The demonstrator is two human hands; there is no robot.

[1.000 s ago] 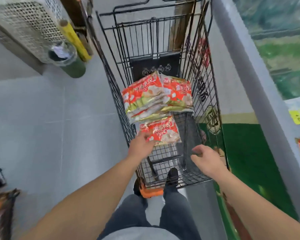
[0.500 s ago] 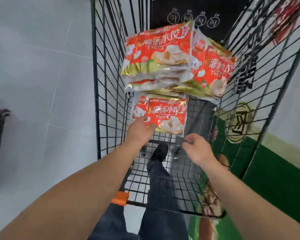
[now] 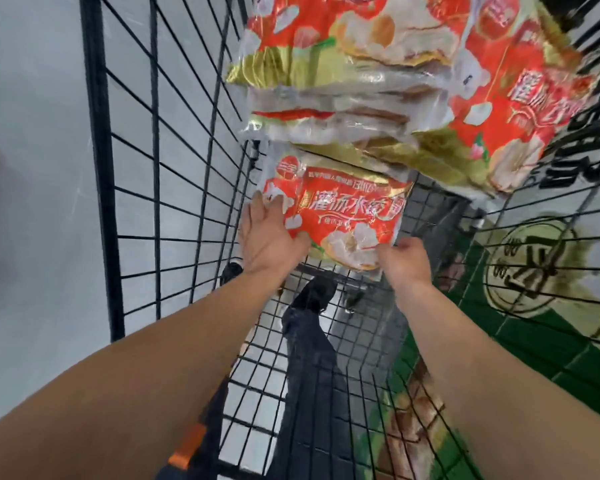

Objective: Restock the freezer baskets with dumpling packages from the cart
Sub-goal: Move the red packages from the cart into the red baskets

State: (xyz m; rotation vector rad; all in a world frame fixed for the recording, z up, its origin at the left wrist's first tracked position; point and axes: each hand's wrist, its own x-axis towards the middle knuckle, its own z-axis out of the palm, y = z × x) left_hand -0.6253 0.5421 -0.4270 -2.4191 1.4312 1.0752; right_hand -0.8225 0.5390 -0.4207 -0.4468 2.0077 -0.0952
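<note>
Reaching into the wire cart (image 3: 160,188), left hand (image 3: 269,237) w/ fingers spread is pressing flat on a red dumpling pkg (image 3: 343,223); right hand (image 3: 404,263) is pinching its near corner, below the stacked pkgs (image 3: 378,81).

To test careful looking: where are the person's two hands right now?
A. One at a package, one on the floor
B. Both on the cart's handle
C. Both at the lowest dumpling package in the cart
C: the left hand and right hand both touch the lowest dumpling package.
</note>
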